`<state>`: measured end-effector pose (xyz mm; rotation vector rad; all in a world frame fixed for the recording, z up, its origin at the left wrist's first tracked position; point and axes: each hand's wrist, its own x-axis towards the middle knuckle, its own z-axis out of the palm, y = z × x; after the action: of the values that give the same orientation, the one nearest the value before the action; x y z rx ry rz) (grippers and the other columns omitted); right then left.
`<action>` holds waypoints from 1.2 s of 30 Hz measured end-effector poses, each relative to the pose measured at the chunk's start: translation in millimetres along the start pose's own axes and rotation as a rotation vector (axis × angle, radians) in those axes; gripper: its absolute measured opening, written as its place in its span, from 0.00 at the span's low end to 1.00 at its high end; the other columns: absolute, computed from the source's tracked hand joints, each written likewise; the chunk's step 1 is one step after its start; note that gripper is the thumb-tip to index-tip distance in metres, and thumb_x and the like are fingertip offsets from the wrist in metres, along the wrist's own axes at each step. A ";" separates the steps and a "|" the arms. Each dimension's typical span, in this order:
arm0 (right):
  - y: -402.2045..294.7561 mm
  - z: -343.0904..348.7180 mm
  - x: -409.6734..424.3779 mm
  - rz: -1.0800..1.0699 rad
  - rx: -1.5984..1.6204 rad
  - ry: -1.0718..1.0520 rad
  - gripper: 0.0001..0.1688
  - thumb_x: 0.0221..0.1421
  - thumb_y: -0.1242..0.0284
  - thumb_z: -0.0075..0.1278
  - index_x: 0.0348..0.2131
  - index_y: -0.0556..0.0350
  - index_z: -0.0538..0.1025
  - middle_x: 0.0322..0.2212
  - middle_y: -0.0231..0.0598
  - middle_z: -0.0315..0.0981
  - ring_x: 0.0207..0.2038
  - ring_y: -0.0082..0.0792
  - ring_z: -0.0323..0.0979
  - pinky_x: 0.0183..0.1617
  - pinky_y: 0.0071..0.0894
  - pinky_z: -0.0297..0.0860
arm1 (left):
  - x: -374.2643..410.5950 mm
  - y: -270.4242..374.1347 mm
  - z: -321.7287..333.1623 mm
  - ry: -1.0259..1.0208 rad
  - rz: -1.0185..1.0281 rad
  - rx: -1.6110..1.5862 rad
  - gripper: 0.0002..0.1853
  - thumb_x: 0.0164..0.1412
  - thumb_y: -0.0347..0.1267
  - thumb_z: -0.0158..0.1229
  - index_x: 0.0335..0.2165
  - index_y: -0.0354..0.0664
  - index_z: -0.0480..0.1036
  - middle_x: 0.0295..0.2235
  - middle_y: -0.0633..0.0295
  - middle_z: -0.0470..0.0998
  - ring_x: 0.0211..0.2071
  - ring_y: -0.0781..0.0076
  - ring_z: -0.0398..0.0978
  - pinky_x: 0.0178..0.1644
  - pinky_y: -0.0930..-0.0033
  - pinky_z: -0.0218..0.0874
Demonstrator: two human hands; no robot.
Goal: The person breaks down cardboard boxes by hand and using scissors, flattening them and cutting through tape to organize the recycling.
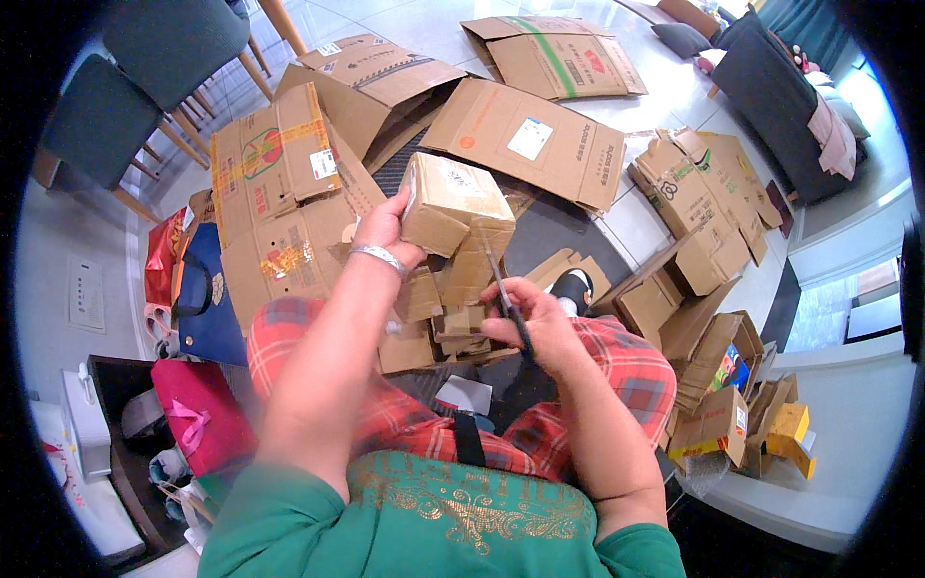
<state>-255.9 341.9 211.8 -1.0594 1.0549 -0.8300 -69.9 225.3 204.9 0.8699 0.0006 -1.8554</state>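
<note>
My left hand (386,231) grips a small taped cardboard box (457,189) by its left side and holds it up in front of me. The box bears a white label with writing on its upper face, and a flap hangs from its near end. In my right hand (538,321) is a black-handled cutting tool (517,329); whether it is scissors or a knife is hard to tell. Its narrow metal blade points up and away from me, its tip at the box's near end. Below the box, folded small cardboard pieces (462,325) lie between my knees.
Flattened cartons (531,141) spread over a dark mat and the tiled floor (405,22) ahead. Opened boxes (712,426) pile up on my right. Dark chairs (101,119) stand at the far left, a blue bag (213,296) nearer. A shoe rack (119,441) borders my left side.
</note>
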 end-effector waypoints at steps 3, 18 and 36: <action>-15.8 -10.2 -3.6 0.039 -0.022 0.038 0.19 0.38 0.74 0.58 0.33 0.55 0.69 0.17 0.23 0.61 0.19 0.14 0.58 0.22 0.12 0.55 | 6.3 7.7 -9.0 -0.041 -0.021 -0.002 0.18 0.55 0.34 0.43 0.42 0.36 0.65 0.43 0.52 0.68 0.45 0.56 0.64 0.51 0.53 0.52; -37.9 -18.1 2.4 -0.543 -0.677 0.410 0.25 0.27 0.78 0.58 0.33 0.50 0.70 0.25 0.32 0.67 0.29 0.31 0.66 0.34 0.26 0.64 | 6.0 2.3 1.1 -0.141 -0.113 0.352 0.16 0.52 0.31 0.48 0.40 0.34 0.66 0.39 0.51 0.70 0.36 0.59 0.71 0.43 0.58 0.62; -28.5 -27.2 30.9 -0.895 -0.979 0.303 0.21 0.26 0.81 0.51 0.29 0.48 0.70 0.21 0.33 0.66 0.27 0.37 0.67 0.28 0.30 0.65 | 17.8 -36.3 20.8 -0.333 0.250 0.973 0.15 0.51 0.30 0.50 0.39 0.36 0.65 0.27 0.64 0.69 0.23 0.78 0.64 0.26 0.76 0.59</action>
<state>-273.9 297.8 227.2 -2.3958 1.2737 -1.2279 -114.3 219.9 196.6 1.1056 -1.2420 -1.7005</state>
